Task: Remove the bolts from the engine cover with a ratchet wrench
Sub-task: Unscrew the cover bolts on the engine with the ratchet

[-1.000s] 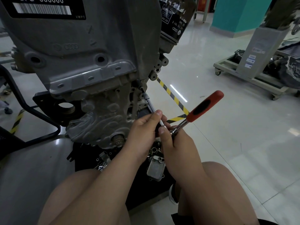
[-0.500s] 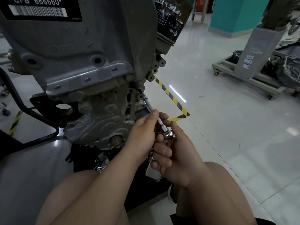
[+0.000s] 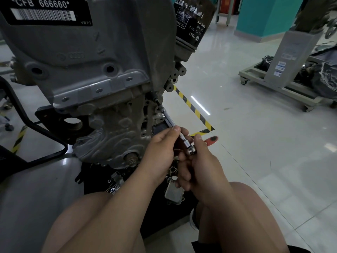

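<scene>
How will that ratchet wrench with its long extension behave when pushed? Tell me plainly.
Probably stiff: the ratchet wrench and its extension look like steel and run straight into the engine. Likely wobbly at that length; the left hand steadies the shaft. The handle in the right hand looks rubber-coated, so slipping seems unlikely.

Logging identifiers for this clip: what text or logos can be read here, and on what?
"*CFB 666660*": label on the cover, above a barcode.
"VWPT": same label, lower right corner.
"115 561 E": filter, upside down; its other print is blurred.
Four-ring logo: cast in the cover.
Stickers on the grey stand: too small to read.
</scene>
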The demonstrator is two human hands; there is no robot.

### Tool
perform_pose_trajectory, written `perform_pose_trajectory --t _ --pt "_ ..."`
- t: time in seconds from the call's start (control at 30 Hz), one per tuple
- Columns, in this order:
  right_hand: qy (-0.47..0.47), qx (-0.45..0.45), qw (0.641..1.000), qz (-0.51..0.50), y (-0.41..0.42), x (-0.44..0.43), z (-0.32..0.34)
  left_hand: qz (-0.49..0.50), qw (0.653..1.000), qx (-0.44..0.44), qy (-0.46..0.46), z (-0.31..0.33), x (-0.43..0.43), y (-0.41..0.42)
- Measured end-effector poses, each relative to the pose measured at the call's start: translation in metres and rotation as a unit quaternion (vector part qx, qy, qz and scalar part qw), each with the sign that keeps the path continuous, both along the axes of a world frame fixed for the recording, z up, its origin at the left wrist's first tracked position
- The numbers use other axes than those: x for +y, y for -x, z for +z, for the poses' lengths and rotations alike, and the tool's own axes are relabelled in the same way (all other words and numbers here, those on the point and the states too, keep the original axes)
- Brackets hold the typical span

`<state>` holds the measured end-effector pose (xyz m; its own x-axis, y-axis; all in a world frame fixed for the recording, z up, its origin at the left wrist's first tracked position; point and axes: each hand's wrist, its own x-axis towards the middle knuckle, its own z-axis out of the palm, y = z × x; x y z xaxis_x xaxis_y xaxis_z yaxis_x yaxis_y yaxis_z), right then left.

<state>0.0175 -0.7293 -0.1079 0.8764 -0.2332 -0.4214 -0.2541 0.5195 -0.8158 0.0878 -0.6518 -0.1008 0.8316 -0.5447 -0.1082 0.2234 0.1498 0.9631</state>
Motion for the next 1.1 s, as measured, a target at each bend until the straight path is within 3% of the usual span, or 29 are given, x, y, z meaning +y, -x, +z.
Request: perform_pose_trajectory --t 0.13,0.23,0.37,0.47,0.53,0.6,0.7,0.8,0.97,1.1 --pt "0.21 0.01 0.978 -0.006 0.003 -0.004 -0.002 -0.004 1.0 -0.01 -0.004 0.0 0.0 -0.001" --pt "0.306 -0.023 0.951 -0.026 0.004 -0.004 -0.003 0.007 1.0 -0.009 -0.005 -0.001 0.0 -0.002" --pt "0.469 -0.028 0.882 -0.027 0.004 -0.007 -0.005 0.008 1.0 -0.013 -0.016 0.001 0.002 -0.001" --pt "0.555 -0.016 0.831 -0.022 0.005 -0.007 -0.006 0.007 1.0 -0.008 -0.015 0.002 0.003 -0.001" --pt "0.569 -0.014 0.822 -0.021 0.005 -0.007 -0.008 0.006 1.0 -0.004 -0.012 0.002 0.004 0.0" --pt "0.506 -0.038 0.862 -0.027 0.005 -0.006 -0.009 0.009 1.0 -0.003 -0.014 0.002 0.004 0.0" --pt "0.337 -0.056 0.939 -0.039 0.003 -0.004 -0.011 0.012 1.0 -0.01 -0.015 0.001 0.002 0.0" --pt "0.188 -0.04 0.98 -0.042 -0.001 -0.003 -0.013 0.01 1.0 -0.012 -0.013 0.0 0.001 0.0" --pt "0.005 -0.058 0.998 -0.022 -0.003 -0.002 -0.009 0.011 1.0 -0.008 -0.02 0.001 0.0 0.001" --pt "-0.204 -0.052 0.977 0.034 0.001 -0.003 -0.001 0.019 1.0 0.003 -0.016 0.002 0.0 0.002"
